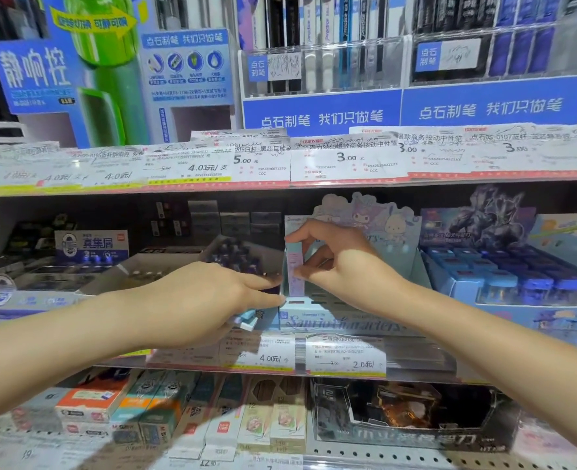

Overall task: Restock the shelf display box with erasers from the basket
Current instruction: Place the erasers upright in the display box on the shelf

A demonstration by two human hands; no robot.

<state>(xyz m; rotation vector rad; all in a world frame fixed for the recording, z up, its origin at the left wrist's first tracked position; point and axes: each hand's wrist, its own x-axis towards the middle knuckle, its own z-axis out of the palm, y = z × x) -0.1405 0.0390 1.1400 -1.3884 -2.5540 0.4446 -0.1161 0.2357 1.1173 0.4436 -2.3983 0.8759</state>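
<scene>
A pale blue display box (pixel 344 320) with cartoon characters on its back card stands on the middle shelf. My right hand (pixel 341 262) pinches a tall pink and blue eraser (pixel 295 269) upright at the box's left front corner, over its slotted tray. My left hand (pixel 209 300) rests against the box's left side, palm down, with several small blue and white erasers (pixel 246 321) tucked under its fingers. The basket is not in view.
A box of blue sharpeners (pixel 517 283) sits right of the display box. A purple-filled box (pixel 236 256) stands just left of it. Price tags (pixel 346 357) line the shelf edge. Pen racks (pixel 324 69) fill the upper shelf, boxed stationery (pixel 144 408) the lower.
</scene>
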